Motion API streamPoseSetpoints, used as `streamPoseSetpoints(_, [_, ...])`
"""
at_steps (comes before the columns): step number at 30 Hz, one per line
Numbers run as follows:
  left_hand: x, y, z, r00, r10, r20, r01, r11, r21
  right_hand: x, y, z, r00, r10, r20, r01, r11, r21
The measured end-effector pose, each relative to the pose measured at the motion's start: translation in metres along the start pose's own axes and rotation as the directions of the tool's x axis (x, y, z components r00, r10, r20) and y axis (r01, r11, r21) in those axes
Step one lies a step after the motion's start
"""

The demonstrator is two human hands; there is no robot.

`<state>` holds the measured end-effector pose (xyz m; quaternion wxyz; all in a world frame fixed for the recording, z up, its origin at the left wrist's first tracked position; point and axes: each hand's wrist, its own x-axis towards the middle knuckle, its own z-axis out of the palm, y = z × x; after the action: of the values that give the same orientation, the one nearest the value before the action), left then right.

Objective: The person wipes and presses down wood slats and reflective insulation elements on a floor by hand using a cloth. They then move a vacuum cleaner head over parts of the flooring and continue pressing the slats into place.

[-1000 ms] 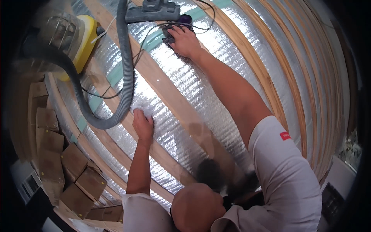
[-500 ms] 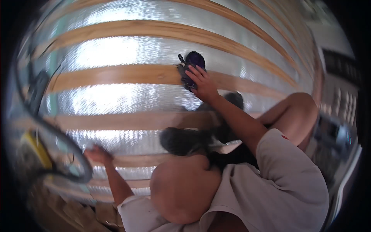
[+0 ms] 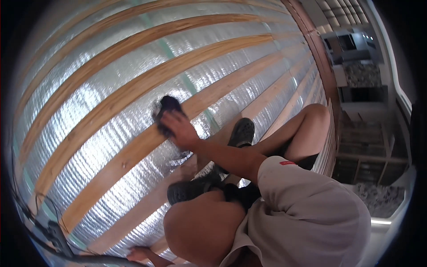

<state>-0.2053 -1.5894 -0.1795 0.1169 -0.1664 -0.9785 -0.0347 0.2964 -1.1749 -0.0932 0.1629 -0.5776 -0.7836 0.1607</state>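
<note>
My right hand is wrapped over a dark, rounded hand tool, blurred by motion. The tool sits on a wooden batten that runs across silver foil sheeting. Its underside is hidden against the wood. Down at the lower edge, my left hand lies low against the foil and batten, fingers stretched out and holding nothing I can see. A dark hose passes right beside it. My knee hides part of the left forearm.
Parallel battens with foil between them fill the surface. My dark clogs rest on it, close to the right forearm. A cable with a dark fitting lies at the lower left. Beyond a brown edge beam on the right are shelves and furniture.
My view has turned, so the battens now slant and the room at right shows more. The right hand still holds the tool on a batten. The yellow object at left has left view.
</note>
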Motion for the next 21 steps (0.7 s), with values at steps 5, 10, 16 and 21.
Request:
streamPoseSetpoints(5, [0.003, 0.003, -0.001, 0.997, -0.004, 0.075, 0.002, 1.000, 0.025, -0.013, 0.106, -0.055, 0.974, -0.221, 0.040, 0.216, 0.971, 0.103])
streamPoseSetpoints(10, [0.067, -0.070, 0.010, 0.941, 0.321, -0.111, -0.296, 0.936, 0.192, 0.010, 0.197, -0.086, 0.955, 0.196, -0.225, -0.169, 0.976, 0.134])
streamPoseSetpoints(16, [0.074, -0.023, 0.018, 0.869, 0.047, 0.492, 0.030, 0.989, -0.147, -0.011, 0.391, -0.240, 0.808, 0.563, 0.172, -0.466, 0.791, -0.396])
streamPoseSetpoints(21, [0.083, 0.013, -0.011, 0.929, 0.090, 0.360, -0.102, 0.995, 0.013, 0.068, 0.366, -0.358, 0.703, 0.456, 0.546, -0.236, 0.874, -0.425])
